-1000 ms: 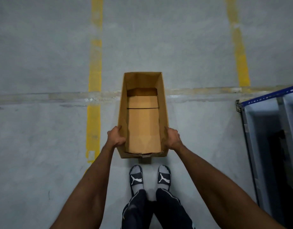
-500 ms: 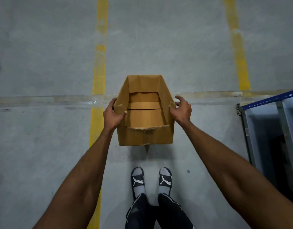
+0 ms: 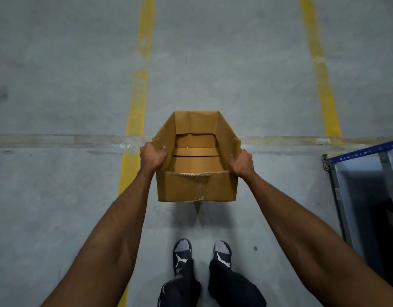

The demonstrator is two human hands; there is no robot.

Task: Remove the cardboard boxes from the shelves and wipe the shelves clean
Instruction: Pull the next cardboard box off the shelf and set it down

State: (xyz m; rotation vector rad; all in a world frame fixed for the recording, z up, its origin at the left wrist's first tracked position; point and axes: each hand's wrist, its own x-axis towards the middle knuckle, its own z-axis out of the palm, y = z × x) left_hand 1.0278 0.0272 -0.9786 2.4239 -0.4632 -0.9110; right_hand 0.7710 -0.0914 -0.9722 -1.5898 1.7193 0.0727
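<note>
Both hands, left hand (image 3: 153,156) and right hand (image 3: 241,163), are clamping the side walls of the empty cardboard box (image 3: 196,173) over the concrete floor (image 3: 58,107) (shelf frame (image 3: 363,151) standing at right); keeping it level is probably helping a clean set-down.

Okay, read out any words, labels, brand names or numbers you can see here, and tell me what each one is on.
No readable text anywhere.
Shoes: a white leaping-cat logo on each, no lettering.
Cardboard box: only clear tape, no print.
Floor: yellow lines, no writing.
Blue shelf rail: plain holes, no label.
</note>
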